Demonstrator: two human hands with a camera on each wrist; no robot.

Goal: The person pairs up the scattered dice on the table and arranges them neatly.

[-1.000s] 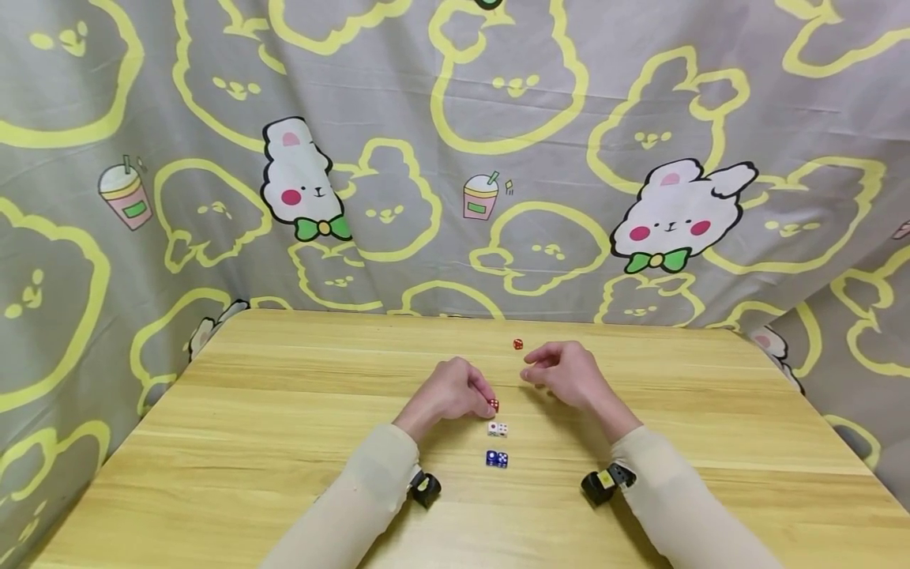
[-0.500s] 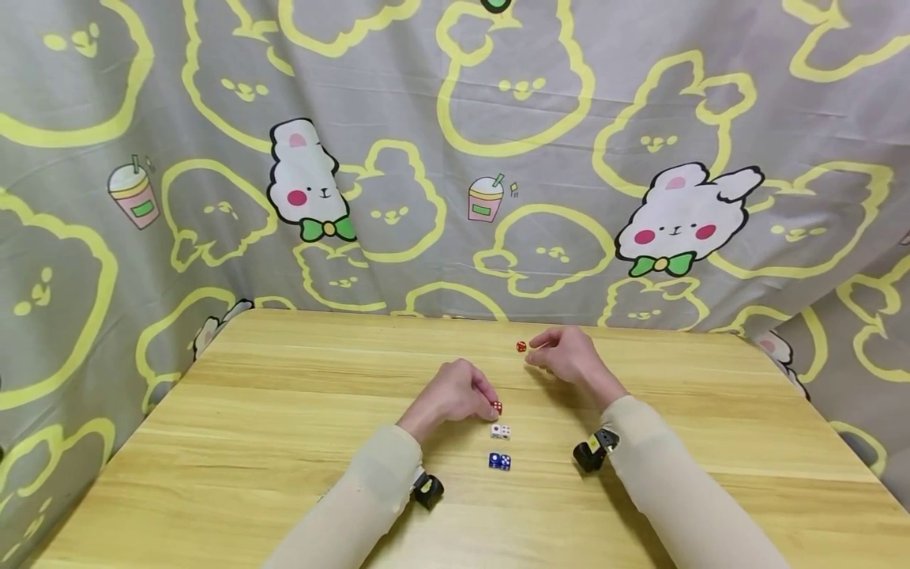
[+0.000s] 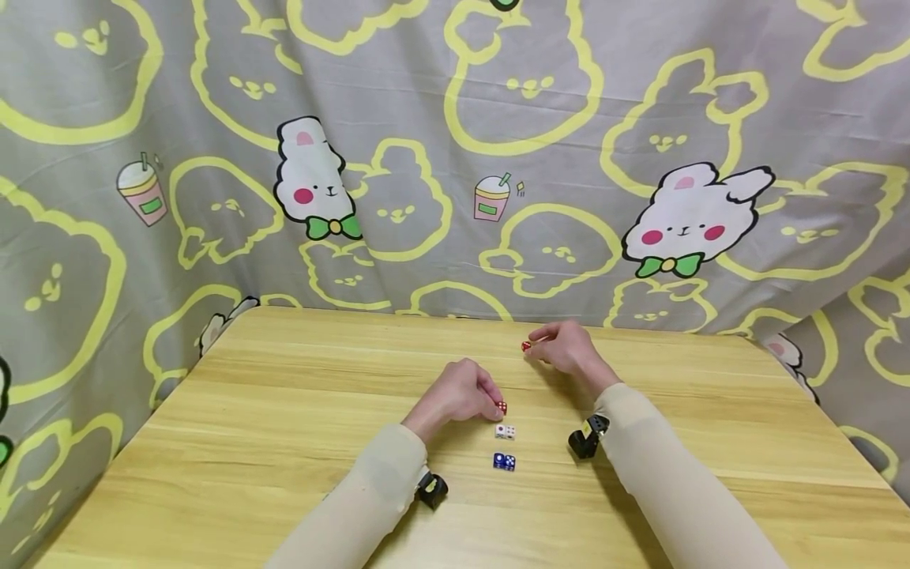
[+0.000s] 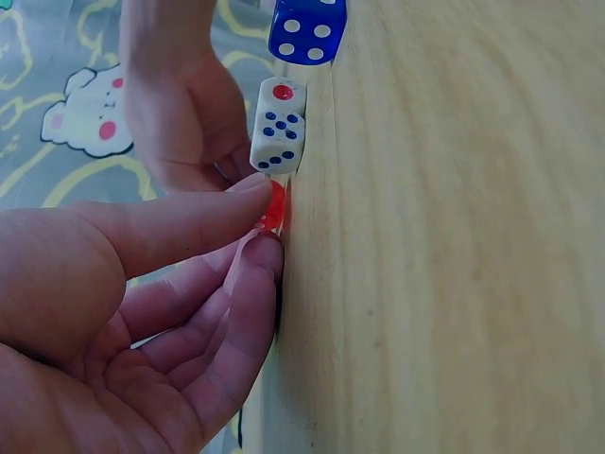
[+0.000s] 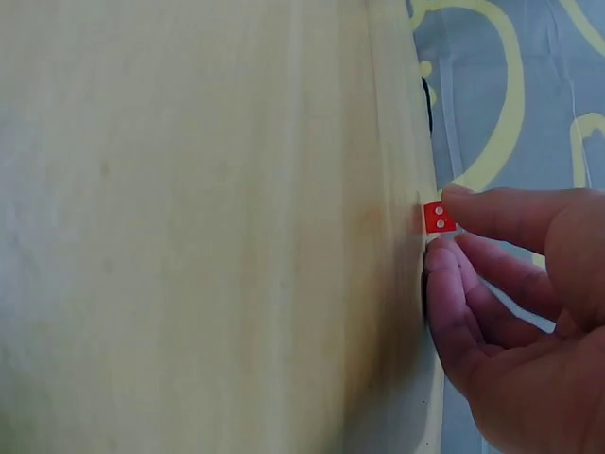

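Note:
In the head view my left hand (image 3: 458, 391) pinches a red die (image 3: 502, 408) on the table, between thumb and fingertips; the left wrist view shows this red die (image 4: 273, 208) partly covered by the thumb. Two white dice (image 3: 505, 432) sit side by side just in front of it. Nearer still is a pair of blue dice (image 3: 505, 461). My right hand (image 3: 565, 348) reaches round a second red die (image 3: 526, 346) near the back edge. In the right wrist view, thumb and fingers are spread about this red die (image 5: 440, 218), with a small gap below it.
The wooden table (image 3: 284, 411) ends at a grey patterned curtain (image 3: 412, 197), close behind the far red die. Black wrist cameras (image 3: 431, 490) hang low beneath both sleeves.
My right hand has moved forward and its fingers have come round the far red die. The left hand stays at its red die. The head view has shifted slightly.

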